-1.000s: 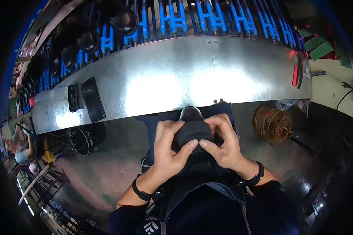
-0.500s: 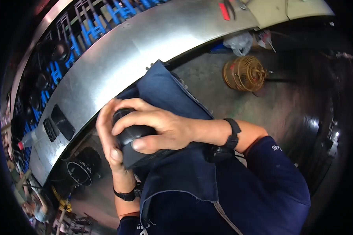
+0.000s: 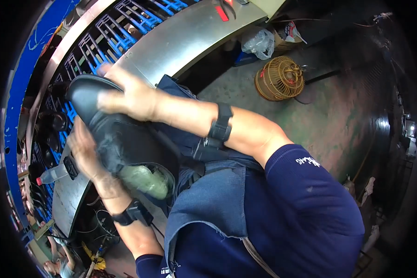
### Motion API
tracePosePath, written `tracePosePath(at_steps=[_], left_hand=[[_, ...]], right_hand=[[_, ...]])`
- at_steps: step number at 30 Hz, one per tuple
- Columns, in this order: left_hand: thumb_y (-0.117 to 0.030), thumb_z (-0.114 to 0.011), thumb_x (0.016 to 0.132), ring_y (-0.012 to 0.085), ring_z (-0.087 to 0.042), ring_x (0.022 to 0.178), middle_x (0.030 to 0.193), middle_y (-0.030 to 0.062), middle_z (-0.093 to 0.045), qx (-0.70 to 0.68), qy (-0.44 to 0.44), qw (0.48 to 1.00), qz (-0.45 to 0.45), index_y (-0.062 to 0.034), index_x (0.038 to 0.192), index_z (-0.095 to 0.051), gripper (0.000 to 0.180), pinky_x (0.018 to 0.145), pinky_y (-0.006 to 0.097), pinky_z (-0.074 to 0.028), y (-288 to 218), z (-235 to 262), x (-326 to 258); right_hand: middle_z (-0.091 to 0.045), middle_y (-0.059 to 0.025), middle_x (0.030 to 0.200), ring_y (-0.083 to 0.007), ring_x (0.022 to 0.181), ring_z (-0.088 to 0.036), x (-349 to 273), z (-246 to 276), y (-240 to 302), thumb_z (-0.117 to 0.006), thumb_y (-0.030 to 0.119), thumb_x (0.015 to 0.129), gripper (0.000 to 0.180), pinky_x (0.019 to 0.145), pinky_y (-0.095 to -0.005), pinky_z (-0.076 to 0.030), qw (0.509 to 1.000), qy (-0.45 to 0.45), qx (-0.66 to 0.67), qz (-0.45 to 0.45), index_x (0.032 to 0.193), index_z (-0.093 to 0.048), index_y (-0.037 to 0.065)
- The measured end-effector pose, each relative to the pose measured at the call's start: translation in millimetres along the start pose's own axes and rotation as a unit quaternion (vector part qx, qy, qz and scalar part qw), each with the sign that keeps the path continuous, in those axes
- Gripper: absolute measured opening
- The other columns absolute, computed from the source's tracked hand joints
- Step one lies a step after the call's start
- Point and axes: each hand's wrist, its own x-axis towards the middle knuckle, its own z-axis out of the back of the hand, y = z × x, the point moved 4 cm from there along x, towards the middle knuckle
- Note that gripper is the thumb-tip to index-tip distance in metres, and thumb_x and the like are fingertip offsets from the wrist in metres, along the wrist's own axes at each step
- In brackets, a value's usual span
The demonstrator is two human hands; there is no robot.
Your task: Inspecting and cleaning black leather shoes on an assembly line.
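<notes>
A black leather boot [image 3: 118, 132] lies in front of me, its rounded toe toward the upper left and its opening toward my body. A pale greenish, shiny filling shows inside the opening [image 3: 146, 180]; what it is I cannot tell. My right hand [image 3: 132, 97] is on the far right side of the boot's toe, thumb over the upper and fingers by the sole edge, smeared by motion. Along the boot's left side presses my left hand [image 3: 84, 148], its fingers blurred too. Between them the two hands hold the boot.
A metal worktop [image 3: 171, 44] curves ahead, with red-handled pliers [image 3: 223, 13] at its far end. Racks with blue bars [image 3: 116, 39] stand behind it. A clear bottle [image 3: 55, 173] is at left. A round wicker basket [image 3: 275, 83] and plastic bag [image 3: 258, 44] sit on the right.
The boot has swung up and left, from toe close to me to lying lengthwise with its opening in view. Both hands have moved left and apart along its sides.
</notes>
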Motion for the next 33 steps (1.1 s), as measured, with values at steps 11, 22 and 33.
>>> tracePosePath(at_steps=[11,22,33], left_hand=[[-0.04,-0.059,0.1,0.0246,-0.065,0.108,0.124,0.0152,-0.061,-0.007,-0.238,0.955,0.18,-0.003,0.14,-0.045,0.057,0.094,0.038,-0.054,91.6,-4.8,-76.1],[-0.039,-0.067,0.085,0.0365,-0.051,0.129,0.14,0.0208,-0.052,0.24,-0.089,0.918,0.302,-0.0037,0.143,-0.047,0.071,0.11,0.046,-0.041,107.7,13.7,-126.2],[-0.034,-0.089,0.06,0.0414,-0.052,0.13,0.141,0.024,-0.052,0.34,0.348,0.867,-0.106,0.004,0.14,-0.045,0.099,0.111,0.05,-0.039,133.3,-62.3,-19.1]], right_hand=[[-0.048,-0.0278,0.142,-0.0423,0.13,-0.051,-118.4,7.6,-34.1,-0.06,0.028,0.095,0.07,0.111,-0.0443,-0.039,0.969,0.01,-0.233,-0.078,0.151,-0.031,-0.001],[-0.062,-0.0189,0.116,-0.0283,0.106,-0.062,-155.3,94.6,86.5,-0.041,0.02,0.101,0.037,0.095,-0.0348,-0.047,0.956,-0.002,-0.284,-0.078,0.117,-0.065,-0.004],[-0.07,-0.0191,0.099,-0.0281,0.093,-0.067,-150.4,153.8,7.6,-0.035,0.023,0.103,0.043,0.089,-0.0362,-0.05,0.942,-0.113,-0.299,-0.098,0.104,-0.067,-0.006]])
